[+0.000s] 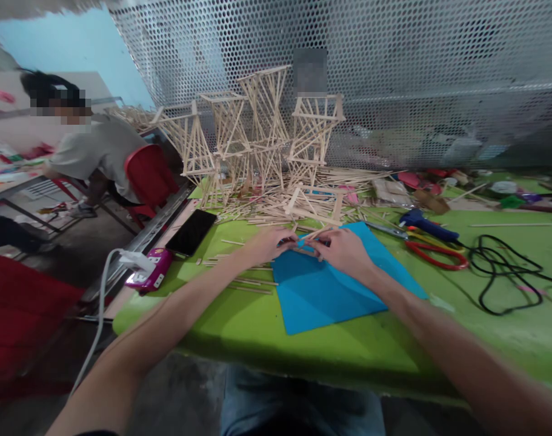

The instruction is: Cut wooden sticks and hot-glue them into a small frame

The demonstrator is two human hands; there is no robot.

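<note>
Over the back edge of a blue sheet (330,297), my left hand (276,243) and my right hand (343,247) come close together. Both sets of fingers are closed on a small frame of wooden sticks (306,249), partly hidden by the hands. One stick (319,232) slants up from between my right fingers. Just behind the hands lies a square stick frame (314,209). Loose sticks (252,281) rest on the green table to the left of the sheet. Beyond them stand several lattice towers (269,115) built of thin sticks.
A phone (191,233) and a purple power strip (149,275) with a white plug lie at left. At right are a blue glue gun (430,225), red-handled scissors (437,254) and a black cable (503,272). A person (94,145) sits on a red chair (151,175) further left.
</note>
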